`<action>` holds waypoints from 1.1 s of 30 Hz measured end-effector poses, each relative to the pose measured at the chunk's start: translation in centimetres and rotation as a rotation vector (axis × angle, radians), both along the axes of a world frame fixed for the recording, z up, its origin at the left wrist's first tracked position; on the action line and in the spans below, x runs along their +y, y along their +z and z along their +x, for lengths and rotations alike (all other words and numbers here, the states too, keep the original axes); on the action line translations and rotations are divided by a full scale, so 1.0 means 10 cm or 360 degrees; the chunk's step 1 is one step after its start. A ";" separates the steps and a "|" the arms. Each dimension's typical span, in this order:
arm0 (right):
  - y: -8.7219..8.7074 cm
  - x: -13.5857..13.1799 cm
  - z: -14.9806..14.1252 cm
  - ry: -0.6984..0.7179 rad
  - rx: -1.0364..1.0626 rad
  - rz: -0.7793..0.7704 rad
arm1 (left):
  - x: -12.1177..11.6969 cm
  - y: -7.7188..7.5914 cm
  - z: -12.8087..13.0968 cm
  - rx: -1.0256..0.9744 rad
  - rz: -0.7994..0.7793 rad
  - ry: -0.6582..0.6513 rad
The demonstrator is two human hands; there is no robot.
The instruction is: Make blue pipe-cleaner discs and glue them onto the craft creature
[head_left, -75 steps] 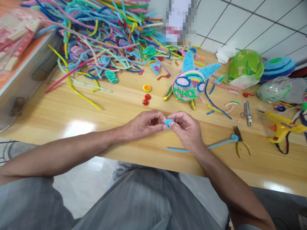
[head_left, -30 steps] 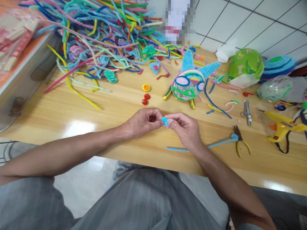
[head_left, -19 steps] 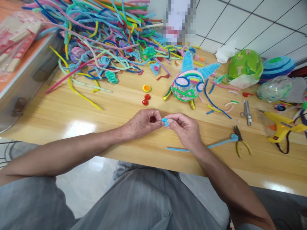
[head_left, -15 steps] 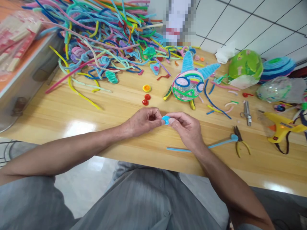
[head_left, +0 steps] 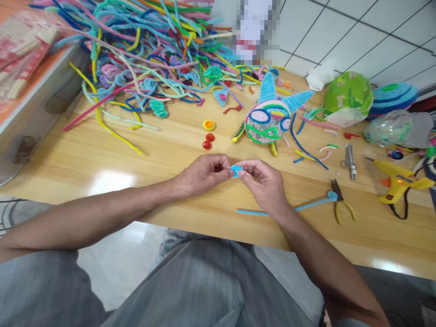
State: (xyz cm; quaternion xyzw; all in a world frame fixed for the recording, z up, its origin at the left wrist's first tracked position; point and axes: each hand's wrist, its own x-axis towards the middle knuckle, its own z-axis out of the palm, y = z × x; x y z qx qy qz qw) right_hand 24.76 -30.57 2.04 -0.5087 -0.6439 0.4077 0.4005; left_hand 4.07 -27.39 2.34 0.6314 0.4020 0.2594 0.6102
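Note:
A small blue pipe-cleaner coil (head_left: 235, 170) is pinched between both my hands above the wooden table. My left hand (head_left: 207, 175) grips its left edge with thumb and forefinger. From the other side my right hand (head_left: 264, 181) holds it, also with thumb and fingertips. Under my right wrist lies a long blue pipe cleaner (head_left: 313, 205), its far end rolled into a spiral. Beyond my hands stands a pipe-cleaner figure (head_left: 267, 122) with blue horns, ringed eyes and a green zigzag mouth. Red discs (head_left: 206, 145) and a yellow-orange coil (head_left: 209, 125) lie left of it.
Pliers (head_left: 340, 204) with yellow handles touch the spiral end. A yellow glue gun (head_left: 398, 181) and a folding metal tool (head_left: 350, 161) lie at the right. A tangled pipe-cleaner heap (head_left: 146, 59) fills the back left, beside a plastic box (head_left: 41, 118). A green ball-shaped craft (head_left: 349, 97) stands at the back right.
Both hands have shifted slightly left since the earliest frame, and the blue coil has turned a little between the fingertips. The things on the table lie as before.

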 end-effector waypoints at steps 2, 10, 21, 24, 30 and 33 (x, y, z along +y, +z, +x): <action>-0.01 0.01 0.01 0.0026 0.0081 -0.0057 | 0.01 0.00 0.00 -0.0060 -0.0072 0.0005; -0.04 0.02 0.04 0.0087 0.0059 -0.0078 | 0.03 -0.04 -0.05 0.0055 -0.0075 -0.0108; -0.06 0.01 -0.02 0.0043 0.0183 -0.0138 | -0.05 0.00 -0.02 0.0111 0.0156 0.0006; -0.03 0.03 -0.03 0.0015 0.0317 -0.0213 | -0.05 -0.01 0.00 -0.0059 0.0040 0.0036; -0.03 0.04 0.00 0.0015 0.0279 -0.0193 | -0.02 -0.04 0.01 -0.0200 -0.0169 0.0062; -0.04 0.02 0.02 0.0045 0.0171 -0.0113 | -0.04 -0.04 0.00 -0.0159 -0.0177 0.0109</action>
